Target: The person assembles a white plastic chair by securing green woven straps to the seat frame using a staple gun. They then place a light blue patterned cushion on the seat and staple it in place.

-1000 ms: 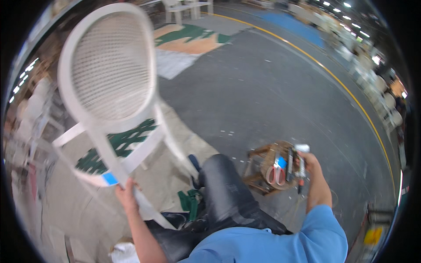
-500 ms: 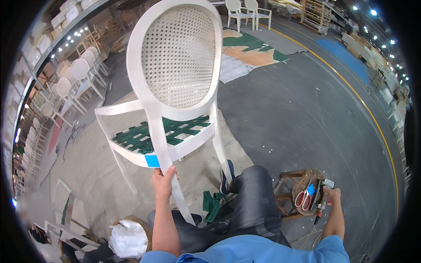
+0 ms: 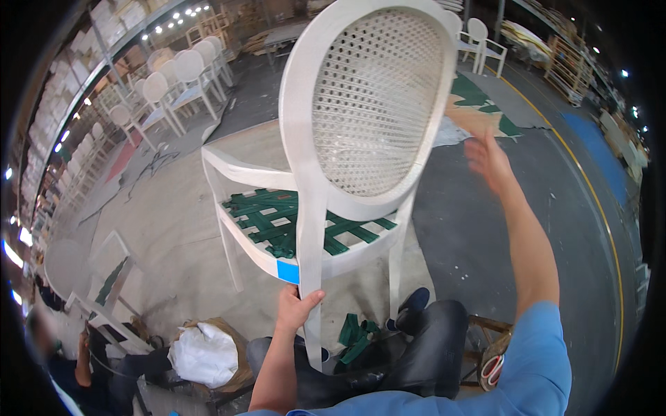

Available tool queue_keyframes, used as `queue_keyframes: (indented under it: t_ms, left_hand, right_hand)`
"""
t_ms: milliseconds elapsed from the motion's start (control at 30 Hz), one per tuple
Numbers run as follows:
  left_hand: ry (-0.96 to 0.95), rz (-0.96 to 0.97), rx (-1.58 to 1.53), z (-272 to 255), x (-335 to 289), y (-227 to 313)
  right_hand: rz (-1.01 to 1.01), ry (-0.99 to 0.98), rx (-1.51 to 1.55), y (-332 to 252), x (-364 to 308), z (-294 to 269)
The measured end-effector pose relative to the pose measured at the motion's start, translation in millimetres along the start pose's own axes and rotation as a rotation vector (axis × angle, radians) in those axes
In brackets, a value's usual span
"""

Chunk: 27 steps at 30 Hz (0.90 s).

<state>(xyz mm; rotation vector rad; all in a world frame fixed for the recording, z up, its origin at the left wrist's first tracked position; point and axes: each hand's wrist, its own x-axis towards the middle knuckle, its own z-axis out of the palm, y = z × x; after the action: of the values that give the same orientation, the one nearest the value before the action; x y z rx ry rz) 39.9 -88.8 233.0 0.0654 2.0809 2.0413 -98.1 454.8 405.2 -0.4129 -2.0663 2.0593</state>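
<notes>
A white armchair frame [image 3: 300, 132] stands in front of me, its oval cane back [image 3: 378, 104] toward me. Woven green webbing [image 3: 272, 225] crosses its open seat. My left hand [image 3: 297, 307] is wrapped round a rear leg, just below a blue patch [image 3: 288, 271] on the seat rail. Slightly blurred, my right hand [image 3: 490, 161] is raised to the right of the cane back, apart from it, its fingers loosely stretched and holding nothing visible. Loose green webbing [image 3: 356, 340] lies on the floor by my feet.
Red-handled scissors [image 3: 491, 369] lie on a wooden stool [image 3: 498, 341], partly behind my right arm. A white bag [image 3: 203, 355] sits at lower left, near a co-worker [image 3: 73, 367] with another chair frame [image 3: 114, 315]. Several white chairs [image 3: 189, 68] stand at far left.
My right hand has left the tool on the stool and risen beside the chair back. The view has shifted left, moving the chair rightward in it. My left hand keeps hold of the leg.
</notes>
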Motion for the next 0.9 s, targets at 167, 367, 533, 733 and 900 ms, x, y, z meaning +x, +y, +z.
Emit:
queue_keyframes:
  t_ms: [167,367,533,733,900]
  left_hand:
    - [0.064,0.024,0.088,-3,-9,10]
    - [0.532,0.163,0.325,38,-37,17]
    - [0.56,0.217,0.375,11,-16,10]
    - [0.516,0.296,0.306,1,38,-23]
    - [0.444,0.32,0.235,12,69,-45]
  right_hand:
    - [-0.281,0.075,0.506,-56,110,75]
    - [-0.26,0.045,0.643,-61,115,89]
    - [-0.35,0.099,0.666,-84,63,97]
    - [-0.462,0.087,0.387,-138,-8,102]
    - [-0.48,0.143,0.216,-163,-51,106]
